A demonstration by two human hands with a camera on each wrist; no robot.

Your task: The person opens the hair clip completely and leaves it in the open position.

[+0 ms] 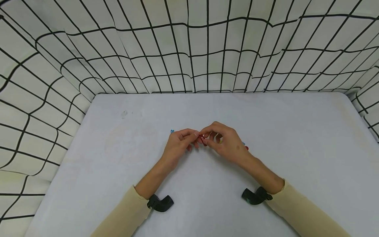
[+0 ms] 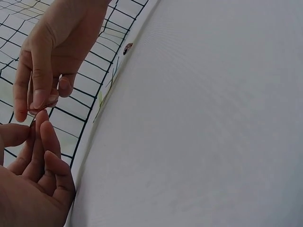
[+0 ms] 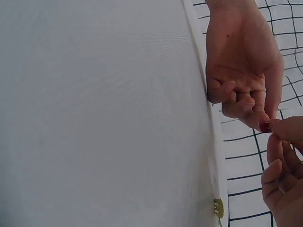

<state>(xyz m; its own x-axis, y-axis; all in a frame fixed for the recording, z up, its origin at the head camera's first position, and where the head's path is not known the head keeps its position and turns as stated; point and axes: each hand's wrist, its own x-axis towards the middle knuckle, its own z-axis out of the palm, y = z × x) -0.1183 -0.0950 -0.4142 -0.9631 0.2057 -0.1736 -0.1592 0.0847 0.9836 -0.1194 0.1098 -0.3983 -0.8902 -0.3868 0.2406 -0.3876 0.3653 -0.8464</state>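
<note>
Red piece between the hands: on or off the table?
Off the table: left hand and right hand hold the red piece, mesh behind it in the right wrist view.

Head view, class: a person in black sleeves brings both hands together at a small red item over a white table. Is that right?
Not quite: the sleeves are beige, not black, as the head view shows. Both hands do come together at a small red item over a white table.

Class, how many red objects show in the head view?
2: a red piece at the fingertips of the left hand and right hand; a red object peeking out beside the right hand. The hands may hide more.
</note>
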